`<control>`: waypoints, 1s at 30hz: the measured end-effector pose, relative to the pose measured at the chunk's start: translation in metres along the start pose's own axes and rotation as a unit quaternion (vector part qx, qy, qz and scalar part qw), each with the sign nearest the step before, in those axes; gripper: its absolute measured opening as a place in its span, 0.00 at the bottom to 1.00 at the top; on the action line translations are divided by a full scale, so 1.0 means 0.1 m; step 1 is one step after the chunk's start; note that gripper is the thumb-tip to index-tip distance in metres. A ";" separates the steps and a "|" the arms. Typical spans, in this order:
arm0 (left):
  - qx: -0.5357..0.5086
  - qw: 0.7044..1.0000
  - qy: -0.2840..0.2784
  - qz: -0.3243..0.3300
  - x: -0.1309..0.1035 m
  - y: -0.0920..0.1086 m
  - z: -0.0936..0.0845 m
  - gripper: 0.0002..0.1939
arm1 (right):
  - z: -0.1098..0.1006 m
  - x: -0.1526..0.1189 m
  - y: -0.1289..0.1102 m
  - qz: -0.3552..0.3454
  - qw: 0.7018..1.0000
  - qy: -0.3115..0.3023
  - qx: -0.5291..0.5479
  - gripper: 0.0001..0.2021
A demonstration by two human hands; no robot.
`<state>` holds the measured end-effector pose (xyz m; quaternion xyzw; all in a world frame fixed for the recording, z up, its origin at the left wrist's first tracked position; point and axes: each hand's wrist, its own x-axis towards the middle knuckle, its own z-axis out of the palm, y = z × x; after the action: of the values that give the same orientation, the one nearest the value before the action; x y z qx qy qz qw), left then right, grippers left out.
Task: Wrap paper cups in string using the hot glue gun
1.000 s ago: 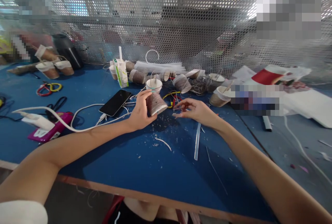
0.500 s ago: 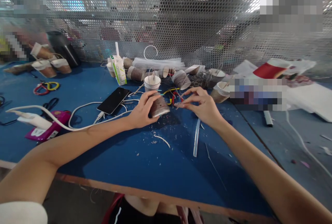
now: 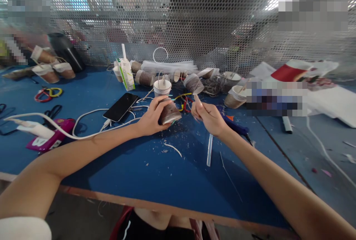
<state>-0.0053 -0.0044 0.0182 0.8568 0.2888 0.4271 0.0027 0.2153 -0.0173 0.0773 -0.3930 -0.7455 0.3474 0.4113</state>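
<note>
My left hand (image 3: 152, 117) is wrapped round a brown twine-covered cup (image 3: 171, 112), which lies tilted with its pale end toward the lower right. Just behind it stands a white-rimmed cup (image 3: 162, 86) with a thin handle. To the right of the held cup, apart from it, my right hand (image 3: 207, 116) has its fingers curled in and the thumb pointing up; whether something small is in it I cannot make out. A blue tool with a cord (image 3: 235, 124) lies behind my right wrist. Red and yellow scissors (image 3: 187, 105) lie between the hands.
A phone (image 3: 121, 106) with white cables, a purple power strip (image 3: 52, 134) and a drink carton (image 3: 126, 73) are on the left. More twine-covered cups line the mesh wall. A clear strip (image 3: 209, 150) and scraps lie in front. Papers (image 3: 333, 103) cover the right side.
My right hand has turned and its fingers have curled, with the thumb now up. The blue tool has come into view behind it. My left hand still holds the cup, almost unmoved.
</note>
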 end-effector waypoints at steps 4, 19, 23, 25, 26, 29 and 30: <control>-0.049 0.998 -0.023 0.009 0.01 -0.03 -0.02 0.40 | 0.06 0.00 0.02 0.005 0.999 -0.003 0.040 0.29; -0.170 0.983 -0.068 0.009 0.00 -0.02 -0.14 0.32 | 0.10 -0.04 -0.01 0.039 0.999 -0.036 0.007 0.32; -0.170 0.983 -0.065 0.013 0.01 -0.02 -0.14 0.32 | 0.11 -0.04 -0.01 0.057 0.998 -0.027 0.029 0.31; -0.170 0.983 -0.069 0.011 0.01 -0.02 -0.14 0.31 | 0.10 -0.04 -0.01 0.066 0.998 -0.017 0.009 0.31; -0.169 0.983 -0.071 0.009 0.01 -0.02 -0.14 0.31 | 0.10 -0.04 -0.02 0.064 0.998 -0.011 -0.004 0.31; -0.172 0.983 -0.070 0.001 0.01 -0.02 -0.15 0.28 | 0.08 -0.04 -0.05 0.044 0.999 0.011 -0.015 0.31; -0.176 0.982 -0.068 -0.001 0.01 -0.02 -0.14 0.28 | 0.07 -0.04 -0.06 0.038 0.999 0.015 -0.009 0.31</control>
<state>-0.0165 -0.0057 0.0275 0.8696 0.2097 0.4121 0.1733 0.2086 -0.0251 0.0785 -0.4300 -0.7266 0.3503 0.4055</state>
